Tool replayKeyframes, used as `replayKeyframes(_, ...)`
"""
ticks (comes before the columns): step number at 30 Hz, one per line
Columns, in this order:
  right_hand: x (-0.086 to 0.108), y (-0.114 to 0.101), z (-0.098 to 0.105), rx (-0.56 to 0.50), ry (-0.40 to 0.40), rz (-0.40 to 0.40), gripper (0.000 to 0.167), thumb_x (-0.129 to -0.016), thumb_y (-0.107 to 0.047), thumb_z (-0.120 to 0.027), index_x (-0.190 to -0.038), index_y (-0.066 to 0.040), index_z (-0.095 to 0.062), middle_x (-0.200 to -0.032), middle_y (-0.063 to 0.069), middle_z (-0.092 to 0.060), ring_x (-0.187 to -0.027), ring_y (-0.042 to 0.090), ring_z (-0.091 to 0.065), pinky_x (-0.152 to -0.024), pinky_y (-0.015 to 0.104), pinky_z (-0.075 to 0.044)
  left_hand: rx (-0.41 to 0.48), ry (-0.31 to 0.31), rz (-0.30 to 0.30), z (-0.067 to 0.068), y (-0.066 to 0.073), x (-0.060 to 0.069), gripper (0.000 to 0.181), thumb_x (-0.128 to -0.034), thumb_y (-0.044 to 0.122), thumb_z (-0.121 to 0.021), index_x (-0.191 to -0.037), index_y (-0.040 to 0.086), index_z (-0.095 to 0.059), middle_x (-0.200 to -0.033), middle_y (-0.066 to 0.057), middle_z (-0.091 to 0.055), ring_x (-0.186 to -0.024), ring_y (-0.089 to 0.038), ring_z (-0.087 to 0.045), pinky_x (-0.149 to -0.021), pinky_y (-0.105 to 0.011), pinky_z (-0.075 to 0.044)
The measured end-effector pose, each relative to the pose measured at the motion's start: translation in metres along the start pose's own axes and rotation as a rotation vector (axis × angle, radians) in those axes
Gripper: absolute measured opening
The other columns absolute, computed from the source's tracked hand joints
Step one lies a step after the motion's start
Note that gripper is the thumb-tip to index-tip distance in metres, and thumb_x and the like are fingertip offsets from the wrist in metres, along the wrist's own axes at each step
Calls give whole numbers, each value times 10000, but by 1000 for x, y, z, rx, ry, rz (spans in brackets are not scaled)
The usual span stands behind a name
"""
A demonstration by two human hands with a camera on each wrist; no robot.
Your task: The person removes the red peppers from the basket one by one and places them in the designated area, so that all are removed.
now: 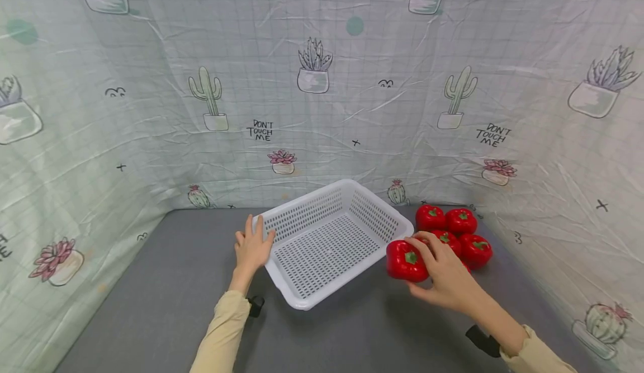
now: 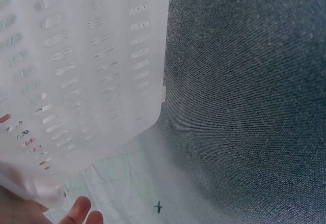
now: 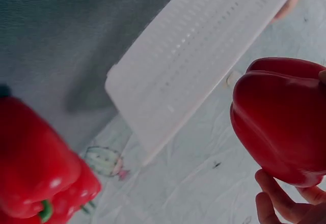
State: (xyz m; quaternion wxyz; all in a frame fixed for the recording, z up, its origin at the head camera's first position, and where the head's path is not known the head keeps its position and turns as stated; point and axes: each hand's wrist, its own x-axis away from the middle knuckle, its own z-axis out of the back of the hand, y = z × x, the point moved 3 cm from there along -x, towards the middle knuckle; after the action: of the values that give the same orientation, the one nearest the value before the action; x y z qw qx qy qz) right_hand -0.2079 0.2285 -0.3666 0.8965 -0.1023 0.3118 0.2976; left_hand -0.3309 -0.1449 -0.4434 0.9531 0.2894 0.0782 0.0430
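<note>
A white perforated plastic basket (image 1: 327,250) sits on the grey surface. My left hand (image 1: 253,248) rests on its left rim, with fingers spread and fairly straight; only some fingertips (image 2: 79,210) show past the rim in the left wrist view. My right hand (image 1: 443,278) grips a red bell pepper (image 1: 406,262) between thumb and fingers, just outside the basket's right corner. In the right wrist view, this pepper (image 3: 282,122) appears large, with fingers below it. Several more red bell peppers (image 1: 475,250) cluster behind my right hand, some partly hidden by it.
Behind and at both sides hangs a wrinkled sheet (image 1: 347,116) printed with potted plants. The dark grey tabletop (image 1: 161,283) extends left of the basket and in front of it. The loose peppers (image 3: 35,168) lie near the basket's right end.
</note>
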Motion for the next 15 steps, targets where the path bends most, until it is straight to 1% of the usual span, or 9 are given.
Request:
replayKeyframes(5,16,9,9,41,77,-60,842,-379,-265,-856,-1111,-32,-509,-1063,139,-496,-934,233,-478,-697,440,-456,0,3,-1,2,0,0,628,-923,412,-348,-1434,97,-165,-1499,-137,-16,-1192,-439,-173,-911,-614,-213)
replayKeyframes(9,33,19,15,72,108,-120,823,-373,-271,-842,-1073,2,-505,-1049,176,-500,-959,273,-456,-685,481,-443,2,-4,0,0,-1,0,629,-923,415,-344,-1435,99,-162,-1499,-136,-10,-1198,-436,-167,-916,-614,-207)
replayKeyframes(11,42,24,18,89,117,-145,791,-491,-443,-790,-1068,15,-502,-1046,188,-500,-960,287,-451,-671,480,-430,1,-7,1,0,-1,-1,629,-923,416,-341,-1435,99,-161,-1499,-138,-8,-1206,-438,-163,-918,-615,-205)
replayKeyframes(12,46,27,19,94,124,-158,779,-560,-528,-726,-1065,21,-500,-1045,192,-500,-953,294,-450,-662,475,-420,2,-6,1,0,0,-1,628,-923,413,-344,-1435,99,-162,-1499,-138,-9,-1209,-439,-161,-919,-616,-204)
replayKeyframes(13,50,30,21,101,133,-172,781,-626,-602,-637,-1064,29,-496,-1043,195,-501,-939,299,-450,-655,464,-404,3,-6,1,0,0,-1,629,-922,414,-344,-1435,99,-162,-1499,-137,-9,-1212,-439,-159,-921,-616,-203)
replayKeyframes(15,56,36,24,112,153,-202,829,-705,-701,-436,-1074,38,-494,-1034,201,-499,-905,310,-450,-640,444,-360,0,-5,1,0,0,-1,631,-922,421,-338,-1436,101,-160,-1501,-134,-9,-1223,-442,-150,-927,-618,-201)
